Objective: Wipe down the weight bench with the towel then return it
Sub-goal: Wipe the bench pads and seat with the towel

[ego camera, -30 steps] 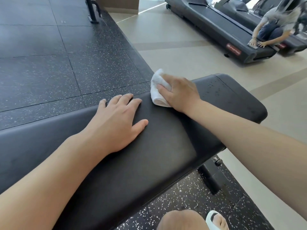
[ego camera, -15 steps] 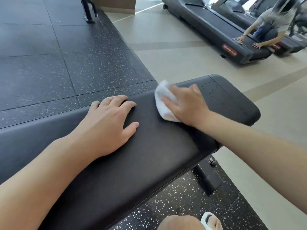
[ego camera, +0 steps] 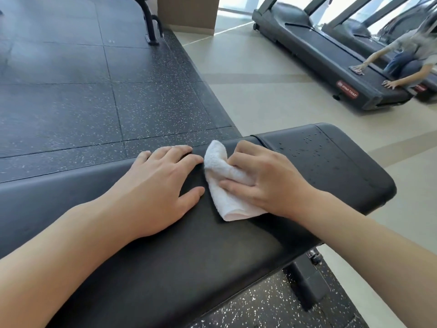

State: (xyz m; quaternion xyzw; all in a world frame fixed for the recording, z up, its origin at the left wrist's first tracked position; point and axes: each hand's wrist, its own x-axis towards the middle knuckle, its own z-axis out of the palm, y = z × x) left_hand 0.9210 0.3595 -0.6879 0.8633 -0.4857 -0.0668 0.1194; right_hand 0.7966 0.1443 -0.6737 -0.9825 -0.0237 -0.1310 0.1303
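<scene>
A black padded weight bench point(ego camera: 194, 263) runs from lower left to the right, with water droplets on its far right end. My right hand point(ego camera: 267, 178) presses a folded white towel point(ego camera: 224, 192) onto the pad near the middle. Part of the towel is hidden under my fingers. My left hand point(ego camera: 163, 185) lies flat on the pad just left of the towel, fingers spread, holding nothing.
Dark speckled rubber flooring point(ego camera: 82, 102) lies beyond the bench, beige floor point(ego camera: 272, 91) to the right. A black treadmill point(ego camera: 331, 58) stands at the upper right, where another person point(ego camera: 411, 58) crouches wiping it. The bench's leg point(ego camera: 307, 285) shows below the pad.
My right hand has dragged the towel along the pad toward me and closer to my left hand. The left hand has stayed flat on the bench. The view has tilted up.
</scene>
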